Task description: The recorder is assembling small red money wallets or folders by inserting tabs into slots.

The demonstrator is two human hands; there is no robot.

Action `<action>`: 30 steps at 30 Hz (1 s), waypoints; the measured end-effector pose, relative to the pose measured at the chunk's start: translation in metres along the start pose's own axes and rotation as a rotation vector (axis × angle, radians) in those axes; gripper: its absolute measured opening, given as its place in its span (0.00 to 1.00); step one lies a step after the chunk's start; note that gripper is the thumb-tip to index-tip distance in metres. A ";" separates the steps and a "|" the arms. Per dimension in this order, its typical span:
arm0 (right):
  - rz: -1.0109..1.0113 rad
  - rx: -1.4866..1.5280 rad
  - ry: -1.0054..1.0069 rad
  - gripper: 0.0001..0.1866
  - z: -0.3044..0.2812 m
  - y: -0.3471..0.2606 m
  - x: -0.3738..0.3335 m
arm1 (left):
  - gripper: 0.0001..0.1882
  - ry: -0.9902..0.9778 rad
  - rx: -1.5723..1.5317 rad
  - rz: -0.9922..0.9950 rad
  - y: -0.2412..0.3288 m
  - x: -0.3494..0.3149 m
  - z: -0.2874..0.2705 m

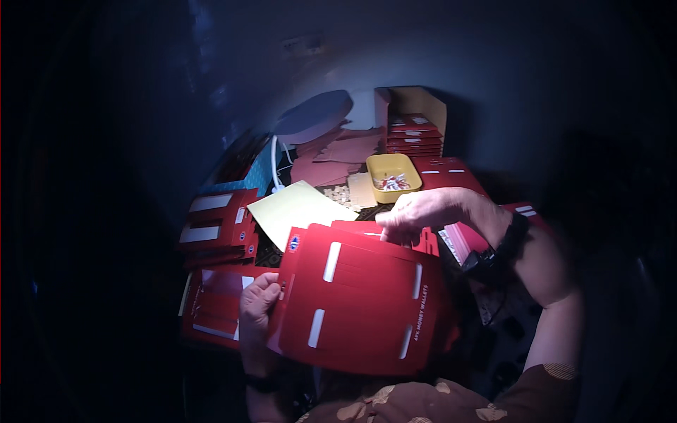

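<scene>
A broad, flat red cardboard sleeve with white slots (pixel 367 303) is held tilted near the centre of the view, and a pale yellow rectangular sheet (pixel 293 208) is partly covered by it. Its far edge is reached by the bare right hand (pixel 427 209); whether those partly hidden fingers are closed cannot be told. A yellow plastic tub (pixel 390 197) is seen just beyond. The sleeve's left edge is clamped by the bare left hand's (pixel 256 303) thumb and fingers.
</scene>
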State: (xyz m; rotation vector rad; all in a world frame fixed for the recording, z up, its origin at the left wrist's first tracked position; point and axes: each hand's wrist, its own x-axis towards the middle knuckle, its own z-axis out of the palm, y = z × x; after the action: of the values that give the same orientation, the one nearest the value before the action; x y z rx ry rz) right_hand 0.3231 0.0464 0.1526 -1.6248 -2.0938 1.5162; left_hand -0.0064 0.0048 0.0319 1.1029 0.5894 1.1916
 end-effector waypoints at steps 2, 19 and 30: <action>-0.119 -0.165 0.005 0.19 0.002 0.008 -0.027 | 0.10 -0.018 -0.037 0.044 0.004 0.002 0.005; -0.319 0.289 1.172 0.11 -0.114 0.117 -0.153 | 0.11 0.033 -0.051 0.023 -0.026 0.016 0.045; -0.041 0.331 1.346 0.12 -0.171 0.203 -0.103 | 0.12 0.106 0.051 -0.026 -0.026 0.018 0.041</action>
State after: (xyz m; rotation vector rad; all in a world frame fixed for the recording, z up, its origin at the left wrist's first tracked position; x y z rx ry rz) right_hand 0.6074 0.0637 0.1395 -1.6505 -1.0273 0.3677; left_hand 0.0456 0.0075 0.0273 1.0767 0.7173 1.2243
